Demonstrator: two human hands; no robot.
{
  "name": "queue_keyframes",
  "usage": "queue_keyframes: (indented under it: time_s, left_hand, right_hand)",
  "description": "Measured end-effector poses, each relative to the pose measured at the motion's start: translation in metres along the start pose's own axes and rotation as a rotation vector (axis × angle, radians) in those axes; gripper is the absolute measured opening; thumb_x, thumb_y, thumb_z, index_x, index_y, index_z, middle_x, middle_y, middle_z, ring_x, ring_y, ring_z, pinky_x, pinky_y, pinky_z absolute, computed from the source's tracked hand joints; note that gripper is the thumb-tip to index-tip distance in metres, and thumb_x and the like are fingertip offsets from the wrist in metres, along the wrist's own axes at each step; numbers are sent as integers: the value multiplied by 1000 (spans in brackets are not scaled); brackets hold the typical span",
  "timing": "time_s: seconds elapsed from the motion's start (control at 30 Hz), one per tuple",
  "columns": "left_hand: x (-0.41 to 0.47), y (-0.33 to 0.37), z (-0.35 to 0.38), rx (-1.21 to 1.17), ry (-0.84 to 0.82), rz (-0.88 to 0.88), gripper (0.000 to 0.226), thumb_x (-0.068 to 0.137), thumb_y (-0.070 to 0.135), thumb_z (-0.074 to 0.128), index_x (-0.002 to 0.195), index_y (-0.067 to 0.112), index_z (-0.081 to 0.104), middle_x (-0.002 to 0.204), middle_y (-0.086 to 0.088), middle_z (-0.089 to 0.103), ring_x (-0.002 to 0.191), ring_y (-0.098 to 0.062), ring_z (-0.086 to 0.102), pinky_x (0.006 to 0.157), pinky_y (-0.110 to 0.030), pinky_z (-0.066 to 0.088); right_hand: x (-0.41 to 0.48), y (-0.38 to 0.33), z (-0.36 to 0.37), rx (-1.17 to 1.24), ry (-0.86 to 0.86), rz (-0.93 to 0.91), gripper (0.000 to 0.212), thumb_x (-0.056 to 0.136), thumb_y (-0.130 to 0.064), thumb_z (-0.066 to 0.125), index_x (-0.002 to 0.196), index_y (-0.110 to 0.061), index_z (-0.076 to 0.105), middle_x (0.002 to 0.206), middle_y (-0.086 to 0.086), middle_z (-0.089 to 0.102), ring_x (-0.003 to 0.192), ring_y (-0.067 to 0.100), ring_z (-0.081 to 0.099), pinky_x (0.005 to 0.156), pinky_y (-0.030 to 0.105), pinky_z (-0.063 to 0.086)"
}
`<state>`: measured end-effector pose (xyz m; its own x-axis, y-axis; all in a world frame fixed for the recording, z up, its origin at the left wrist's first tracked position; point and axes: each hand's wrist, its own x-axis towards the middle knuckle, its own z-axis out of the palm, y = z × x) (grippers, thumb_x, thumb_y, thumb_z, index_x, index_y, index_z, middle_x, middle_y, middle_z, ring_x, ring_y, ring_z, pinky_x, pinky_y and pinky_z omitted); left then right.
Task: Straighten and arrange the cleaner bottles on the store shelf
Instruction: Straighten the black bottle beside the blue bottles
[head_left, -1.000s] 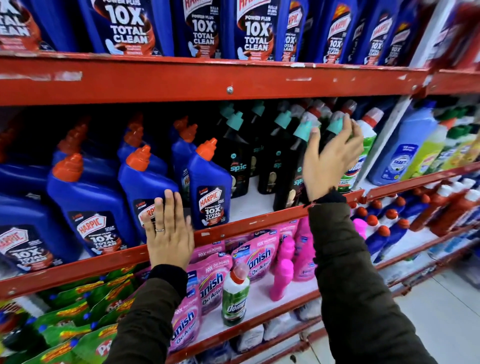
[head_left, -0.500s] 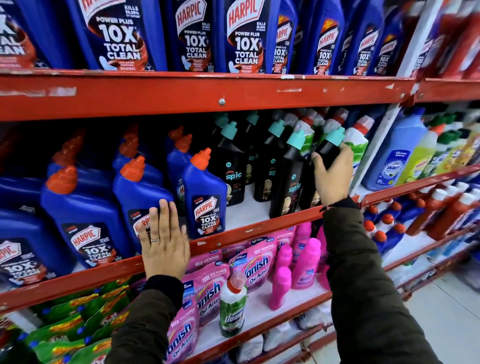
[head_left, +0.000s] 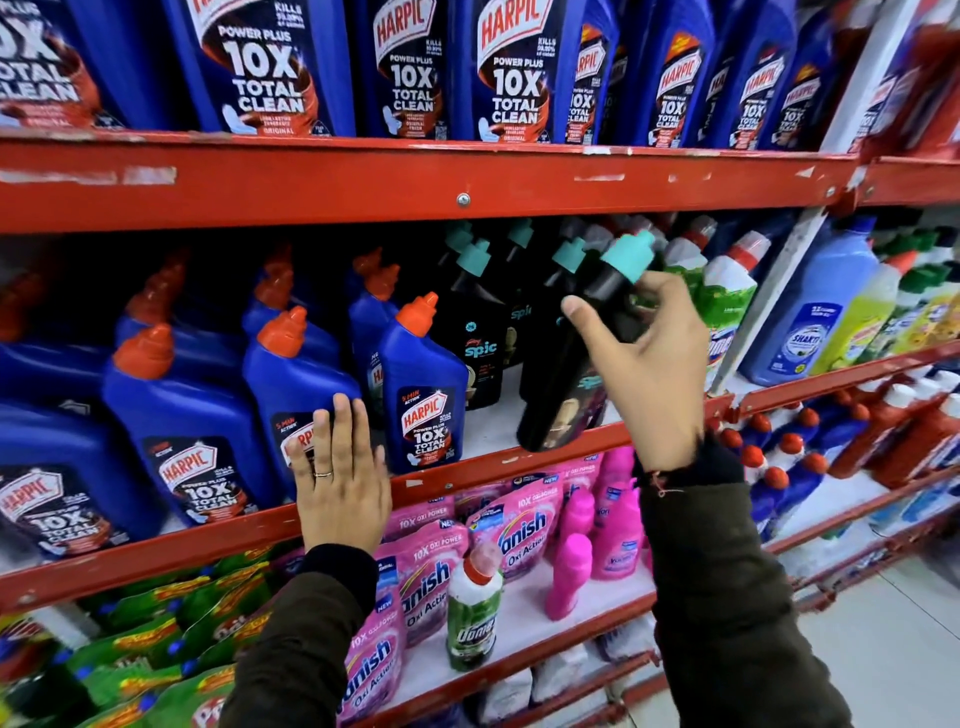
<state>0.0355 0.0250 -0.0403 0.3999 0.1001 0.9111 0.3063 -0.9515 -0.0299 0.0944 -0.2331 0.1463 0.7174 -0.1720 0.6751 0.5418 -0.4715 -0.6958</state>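
Red metal store shelving (head_left: 467, 171) frames the work: the right hand (head_left: 649, 364) is clamped on a tilted black plastic teal-capped cleaner bottle (head_left: 566, 384), lifted mid-rearrangement. Left hand (head_left: 337, 478), flat and open, rests on the shelf lip. Next: stand it upright below the grip.

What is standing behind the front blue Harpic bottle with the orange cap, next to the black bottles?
Behind the front Harpic bottle more blue Harpic bottles stand in a row, their orange caps showing. Deeper in, the shelf is dark, so the row's end is hidden.
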Motion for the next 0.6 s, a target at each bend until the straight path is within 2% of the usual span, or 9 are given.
queue_keyframes:
  time_s: [0.07, 0.17, 0.27, 0.33, 0.47, 0.6]
  left_hand:
    - [0, 0, 0, -3, -1, -2, 74, 103, 26, 36, 163, 6, -3, 169, -8, -16, 156, -24, -16, 125, -48, -9]
    - [-1, 0, 1, 0, -7, 4, 74, 103, 26, 35, 163, 6, -3, 169, -9, -16, 156, -24, -16, 125, -49, -8]
    - [-1, 0, 0, 6, -7, 3, 74, 103, 27, 35, 163, 6, -3, 169, -9, -16, 156, -24, -17, 125, -49, -8]
    - [0, 1, 0, 6, 1, 2, 74, 103, 27, 36, 163, 7, -3, 169, -8, -16, 156, -24, -17, 126, -48, -9]
    - [0, 1, -2, 18, 4, 3, 74, 103, 27, 36, 163, 6, -4, 168, -9, -17, 156, -24, -17, 126, -48, -9]
    - [0, 1, -2, 19, 6, 10, 74, 103, 27, 36, 162, 6, -2, 168, -9, -16, 156, -25, -16, 126, -48, -8]
  right_hand:
    - [-9, -7, 15, 34, -8, -32, 57, 82, -46, 85, 117, -7, 62, 109, 2, 71, 103, 14, 66, 93, 20, 51]
    - [-20, -8, 38, 24, -41, -68, 58, 81, -49, 85, 115, -8, 60, 110, 5, 69, 107, 27, 64, 93, 33, 52]
    - [-28, -3, 58, -60, -64, -82, 60, 80, -54, 83, 115, -12, 59, 112, 3, 66, 107, 30, 60, 78, 25, 38]
    - [-30, 0, 66, -120, -88, -74, 60, 80, -58, 81, 116, -16, 58, 114, -3, 66, 110, 27, 58, 73, 24, 31]
    - [-29, 3, 73, -211, -94, -57, 64, 81, -66, 76, 122, -20, 58, 120, -6, 68, 116, 25, 59, 74, 31, 40]
    - [-24, -1, 74, -235, -176, -64, 70, 81, -68, 74, 128, -19, 58, 129, -3, 67, 124, 27, 60, 88, 41, 54]
